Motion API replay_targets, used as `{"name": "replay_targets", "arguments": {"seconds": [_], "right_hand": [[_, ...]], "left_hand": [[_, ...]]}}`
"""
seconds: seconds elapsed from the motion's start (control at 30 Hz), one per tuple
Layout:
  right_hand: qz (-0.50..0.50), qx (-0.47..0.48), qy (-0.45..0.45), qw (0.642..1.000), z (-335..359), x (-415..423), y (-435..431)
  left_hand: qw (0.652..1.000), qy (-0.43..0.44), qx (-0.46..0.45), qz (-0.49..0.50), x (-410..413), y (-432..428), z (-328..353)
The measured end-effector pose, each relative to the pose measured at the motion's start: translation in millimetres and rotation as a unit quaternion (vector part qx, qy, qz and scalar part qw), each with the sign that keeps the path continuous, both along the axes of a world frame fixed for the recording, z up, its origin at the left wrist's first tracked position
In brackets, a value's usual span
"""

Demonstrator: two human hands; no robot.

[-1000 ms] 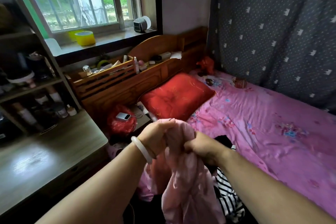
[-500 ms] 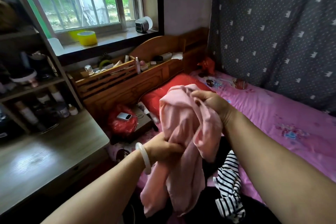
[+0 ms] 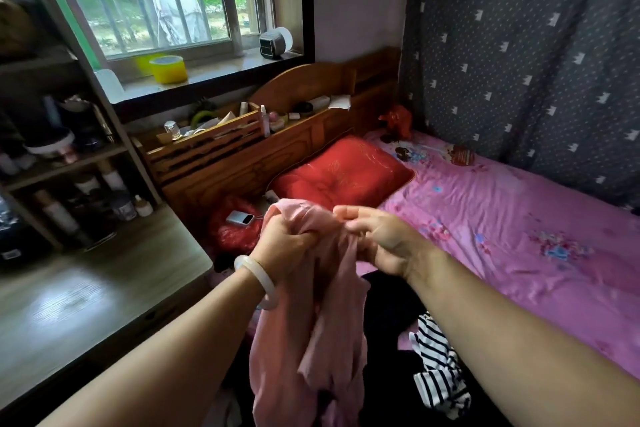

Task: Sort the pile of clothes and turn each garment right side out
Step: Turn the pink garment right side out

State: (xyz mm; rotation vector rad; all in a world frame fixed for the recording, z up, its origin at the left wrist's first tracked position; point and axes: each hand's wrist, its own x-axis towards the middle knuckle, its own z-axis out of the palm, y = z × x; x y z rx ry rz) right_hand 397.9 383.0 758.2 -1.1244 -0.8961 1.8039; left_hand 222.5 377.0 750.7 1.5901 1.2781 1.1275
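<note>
A pale pink garment hangs bunched in the air over the near edge of the bed. My left hand, with a white bangle on the wrist, is clenched around its top. My right hand is just to the right and pinches the fabric's upper edge between thumb and fingertips, the other fingers spread. Below lie a black garment and a black-and-white striped garment on the bed, partly hidden by my right forearm.
The pink bedsheet stretches to the right, with a red pillow by the wooden headboard. A red bag with a white power bank sits beside the pillow. A wooden desk and shelves stand at the left.
My right hand has come down from its raised position to the level of my left hand. My left hand has moved up to the top of the pink garment, which now hangs lower.
</note>
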Motion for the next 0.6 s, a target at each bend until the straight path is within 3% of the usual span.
{"name": "replay_targets", "arguments": {"seconds": [0.1,0.2,0.27,0.4,0.47,0.5,0.53,0.6], "right_hand": [[-0.089,0.037,0.118,0.988,31,0,-1],[-0.078,0.034,0.151,0.985,53,-17,-8],[-0.054,0.022,0.176,0.983,59,-33,-14],[0.01,0.055,0.196,0.979,72,-47,-21],[0.033,0.114,0.109,0.987,74,-42,-21],[0.023,0.165,0.006,0.986,74,-37,-20],[-0.006,0.23,-0.133,0.964,71,-31,-16],[-0.02,0.331,-0.36,0.872,65,-20,-10]], "left_hand": [[0.997,0.077,0.005,0.026,-5,6,5],[0.985,-0.001,-0.15,-0.086,-3,-2,11],[0.972,0.022,-0.182,-0.148,2,-11,13],[0.994,0.023,-0.076,-0.071,9,-11,11],[0.994,-0.058,-0.086,-0.015,3,-13,21],[0.988,-0.109,-0.107,0.004,-2,-14,27],[0.98,-0.151,-0.133,0.014,-8,-15,32],[0.971,-0.17,-0.169,0.005,-16,-17,42]]}}
